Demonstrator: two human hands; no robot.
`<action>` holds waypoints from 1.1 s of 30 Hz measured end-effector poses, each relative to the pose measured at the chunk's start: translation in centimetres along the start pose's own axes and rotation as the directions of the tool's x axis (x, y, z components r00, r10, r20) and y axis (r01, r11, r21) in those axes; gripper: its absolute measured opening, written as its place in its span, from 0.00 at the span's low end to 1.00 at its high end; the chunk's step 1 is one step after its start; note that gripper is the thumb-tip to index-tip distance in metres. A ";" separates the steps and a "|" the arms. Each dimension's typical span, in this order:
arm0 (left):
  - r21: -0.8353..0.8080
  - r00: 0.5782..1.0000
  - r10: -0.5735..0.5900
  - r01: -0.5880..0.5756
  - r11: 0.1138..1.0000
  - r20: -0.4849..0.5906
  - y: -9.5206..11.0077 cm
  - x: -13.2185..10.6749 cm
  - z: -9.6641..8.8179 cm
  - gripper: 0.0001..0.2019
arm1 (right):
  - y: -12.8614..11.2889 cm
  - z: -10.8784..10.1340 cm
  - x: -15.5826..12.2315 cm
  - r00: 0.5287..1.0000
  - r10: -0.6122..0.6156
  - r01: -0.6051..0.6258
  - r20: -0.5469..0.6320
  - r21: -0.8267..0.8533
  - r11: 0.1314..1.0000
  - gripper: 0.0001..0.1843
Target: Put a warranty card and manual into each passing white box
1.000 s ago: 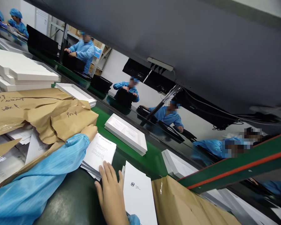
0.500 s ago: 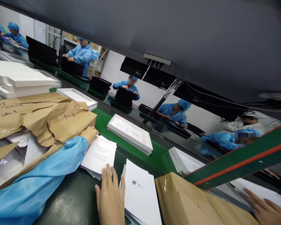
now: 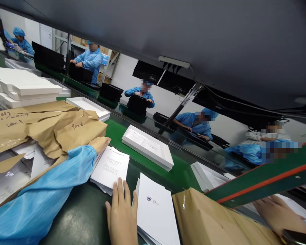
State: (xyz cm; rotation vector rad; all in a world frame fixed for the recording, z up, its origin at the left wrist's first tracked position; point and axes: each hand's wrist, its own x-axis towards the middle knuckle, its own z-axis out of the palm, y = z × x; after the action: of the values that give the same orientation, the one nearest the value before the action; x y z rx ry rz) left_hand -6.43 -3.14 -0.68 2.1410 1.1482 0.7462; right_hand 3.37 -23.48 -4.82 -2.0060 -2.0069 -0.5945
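A stack of white warranty booklets (image 3: pixel 111 166) lies on the dark green work surface (image 3: pixel 73 207). My left hand (image 3: pixel 101 144), in a blue sleeve, curls its fingers together against the stack's far left corner; part of the grip is hidden. My right hand (image 3: pixel 122 212) has its fingers spread, the fingertips at the near edge of that stack. Just right of it lies a second stack of white booklets (image 3: pixel 156 212) with a small dark logo.
Torn brown paper packaging (image 3: pixel 79 131) holds more booklets at left, near stacked white boxes (image 3: pixel 28 83). An open white box (image 3: pixel 148 148) sits on the green belt. A brown packet (image 3: pixel 209 217) and a green rail (image 3: pixel 267 175) stand right. Another person's hand (image 3: pixel 280 212) is beyond.
The view has shifted slightly. The open white box has moved a little right. The other person's hand at right has moved, and a dark wristwatch now shows. My hands stay by the warranty booklets.
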 end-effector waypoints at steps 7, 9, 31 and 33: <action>-0.037 1.000 0.025 -0.025 0.999 -0.001 1.8 -1.0 -1.0 0.15 | 0.0 0.0 0.0 0.999 -0.033 0.031 -0.014 -0.126 0.992 0.23; -0.105 0.998 0.049 -0.046 0.993 0.026 2.3 -1.0 -1.0 0.17 | 0.0 0.0 0.0 0.999 -0.031 0.028 -0.019 -0.134 0.991 0.23; -0.122 0.987 0.161 -0.163 0.979 -0.028 5.6 -3.1 -0.9 0.13 | 2.5 -3.5 0.7 0.991 0.069 -0.094 0.117 0.226 0.970 0.19; -0.272 0.992 0.112 -0.122 0.955 -0.051 5.0 -2.4 0.0 0.16 | 3.7 -4.3 0.5 0.978 0.153 -0.174 0.139 0.159 0.972 0.19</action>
State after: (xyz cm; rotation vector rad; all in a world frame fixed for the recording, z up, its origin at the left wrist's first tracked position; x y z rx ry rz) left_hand -4.89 -7.49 2.45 1.9795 0.8824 0.9418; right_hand 6.53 -25.03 -0.34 -2.1228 -1.8632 -0.2577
